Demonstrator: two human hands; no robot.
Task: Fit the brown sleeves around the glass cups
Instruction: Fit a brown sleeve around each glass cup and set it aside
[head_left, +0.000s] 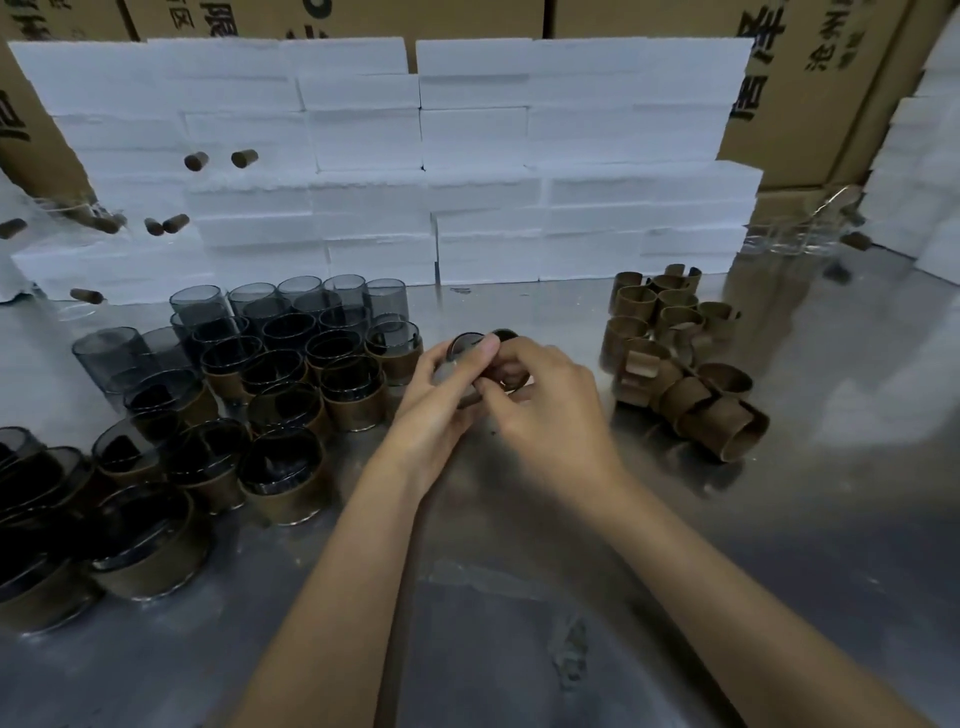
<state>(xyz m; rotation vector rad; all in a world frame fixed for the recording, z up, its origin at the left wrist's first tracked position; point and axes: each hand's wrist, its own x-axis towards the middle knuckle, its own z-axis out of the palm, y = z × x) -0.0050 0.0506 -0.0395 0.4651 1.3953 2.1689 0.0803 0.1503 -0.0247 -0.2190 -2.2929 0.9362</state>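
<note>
Cardboard cartons (810, 78) with black printed characters line the back of the room. White foam blocks (467, 156), stacked like a wall, stand in front of them at the far edge of the bench (519, 597), a worn grey metal surface. Glass cups (291, 338), dark-tinted, crowd the bench's left side: the farthest ones bare, the nearer ones already wrapped in brown bands. Brown sleeves (675, 364), loose curled rings, are heaped on the right side. Left hand (436, 395) and right hand (540, 395) meet at mid-bench between the two groups, fingers of both curled round one glass cup (465, 345) held tilted above the surface; a sleeve edge shows under the right fingers, its fit unclear.
</note>
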